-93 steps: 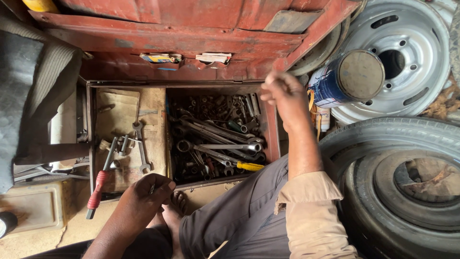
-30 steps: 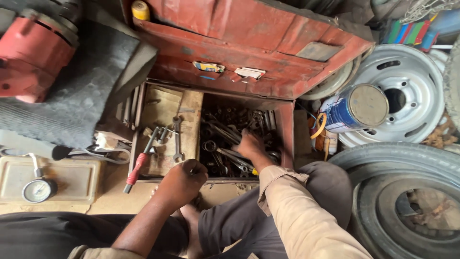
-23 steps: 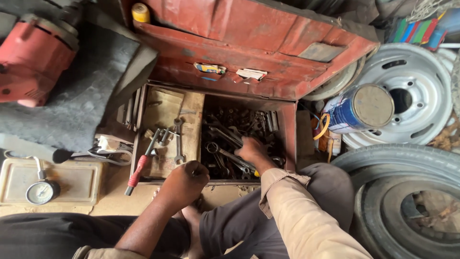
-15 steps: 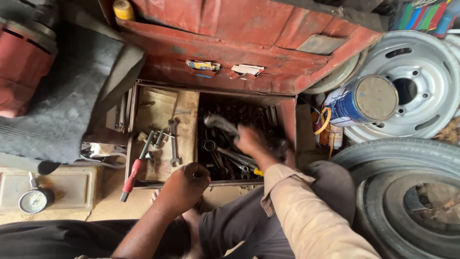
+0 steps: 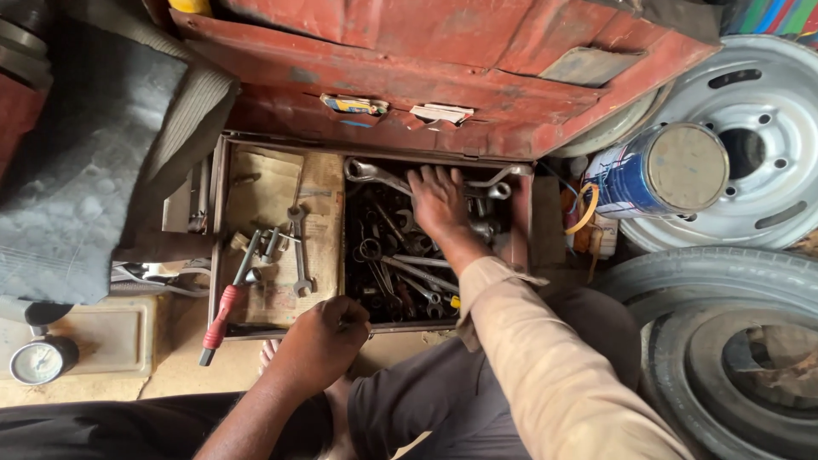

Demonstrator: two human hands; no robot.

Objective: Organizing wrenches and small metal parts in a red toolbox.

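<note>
1. Toolbox [image 5: 223, 221], red steel with its lid propped open, sits on the floor between a grey mat [image 5: 94, 170] and stacked tyres [image 5: 724, 341]. Judged heavy and rigid; the rim is the place to hold it.
2. White wheel rim [image 5: 767, 145] lies at upper right, with a blue paint can [image 5: 656, 170] on its side just before it.
3. Tray [image 5: 273, 183], the box's left compartment, is lined with worn paper and carries red-handled pliers [image 5: 223, 311] and a small spanner [image 5: 298, 251].
4. Right compartment holds a loose pile of wrenches [image 5: 400, 281]. Judged stiff, heavy for their size and possibly oily; each is best gripped at mid-shank.
5. Right hand [image 5: 439, 200] lies flat, fingers spread, on the far part of the pile, over the shank of a large wrench [image 5: 371, 173]. Whether it grips the wrench cannot be told.
6. Left hand [image 5: 319, 341] is curled closed on the box's near rim.
7. Pressure gauge [image 5: 38, 362] lies at lower left.
</note>
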